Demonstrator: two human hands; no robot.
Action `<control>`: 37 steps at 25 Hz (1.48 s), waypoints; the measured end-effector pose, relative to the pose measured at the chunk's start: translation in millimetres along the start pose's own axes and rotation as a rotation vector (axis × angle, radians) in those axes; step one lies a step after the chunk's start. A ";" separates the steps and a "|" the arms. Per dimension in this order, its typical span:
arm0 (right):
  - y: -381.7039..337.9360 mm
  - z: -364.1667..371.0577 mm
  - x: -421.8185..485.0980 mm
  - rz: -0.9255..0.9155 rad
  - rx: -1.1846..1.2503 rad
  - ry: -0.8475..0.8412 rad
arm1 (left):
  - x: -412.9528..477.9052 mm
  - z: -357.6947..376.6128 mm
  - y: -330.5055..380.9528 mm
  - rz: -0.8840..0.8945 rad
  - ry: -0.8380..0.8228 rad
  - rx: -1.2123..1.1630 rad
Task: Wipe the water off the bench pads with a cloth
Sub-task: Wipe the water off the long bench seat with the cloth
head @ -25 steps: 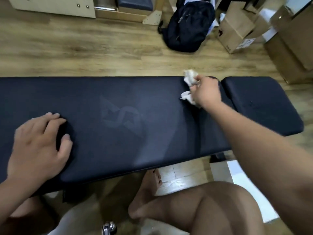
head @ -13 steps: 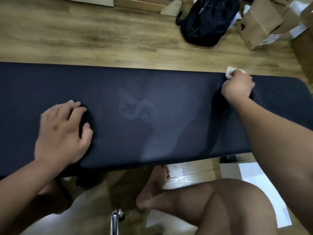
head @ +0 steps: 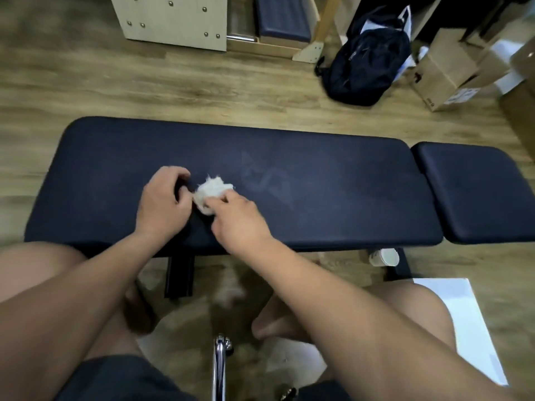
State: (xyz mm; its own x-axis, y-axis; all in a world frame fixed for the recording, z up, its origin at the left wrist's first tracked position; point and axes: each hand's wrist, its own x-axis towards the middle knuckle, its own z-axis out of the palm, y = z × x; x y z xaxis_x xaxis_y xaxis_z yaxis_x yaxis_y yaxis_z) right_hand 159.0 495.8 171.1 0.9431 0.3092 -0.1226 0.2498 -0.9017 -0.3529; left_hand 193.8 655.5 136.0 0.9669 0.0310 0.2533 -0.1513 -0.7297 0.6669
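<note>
Cloth [head: 212,192], a white wad, sits mid-left on the long pad [head: 333,204]. My right hand [head: 238,219] pinches it; my left hand [head: 163,199] curls against its left edge, grip unclear. I'd refold to a dry face, press flat, then wipe in long strokes toward the short pad [head: 474,195].

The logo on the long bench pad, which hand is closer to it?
Right. The right hand sits just left of the logo, touching the cloth; the left hand is farther left, on the cloth's other side.
</note>
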 end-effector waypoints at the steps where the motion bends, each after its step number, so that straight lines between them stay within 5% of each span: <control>1: 15.2 -3.5 -18.6 0.002 -0.012 -0.011 | -3.0 -8.8 -0.4 -0.094 0.072 -0.088; 6: 122.1 -34.6 -94.3 0.508 -0.127 0.125 | -19.0 -51.4 -27.0 -0.190 -0.027 0.083; 11: 83.5 -26.8 -75.8 0.774 0.057 0.308 | -48.4 -83.4 -77.0 -0.322 -0.049 0.262; 20: -148.2 63.5 7.2 0.304 0.065 0.064 | -76.3 -125.7 -100.2 -0.484 0.021 0.001; 25: -220.8 79.0 36.1 -0.133 -0.019 -0.136 | -79.9 -142.3 -80.6 -0.676 0.220 -0.139; 31: -90.6 33.4 8.3 0.044 -0.046 -0.057 | -76.6 -90.5 -29.3 -0.335 -0.172 0.059; 37: 105.6 -19.9 -46.2 0.356 -0.069 0.101 | -58.7 -12.7 37.7 -0.060 -0.370 0.177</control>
State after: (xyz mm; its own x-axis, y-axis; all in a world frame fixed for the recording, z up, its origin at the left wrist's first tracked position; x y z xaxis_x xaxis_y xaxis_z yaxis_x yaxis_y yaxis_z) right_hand 146.2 380.2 157.9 0.9896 -0.0555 -0.1329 -0.0865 -0.9667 -0.2407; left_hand 128.7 634.9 155.2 0.9864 -0.1472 -0.0729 -0.0860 -0.8410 0.5342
